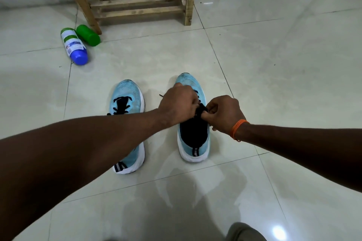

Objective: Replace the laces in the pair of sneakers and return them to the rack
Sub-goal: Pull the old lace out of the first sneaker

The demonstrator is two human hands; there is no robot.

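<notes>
Bent over the right sneaker, set on the tiled floor beside the left sneaker, well short of the wooden rack. Pinching the black lace above the tongue with the curled fingers of left hand and right hand. Probably limp, thin, slippery: best pinched near its stiff tip. Probably light to carry; best lifted by the heel collar.

Left hand, right hand (knuckles up), nearly touching, both pinching lace
</notes>
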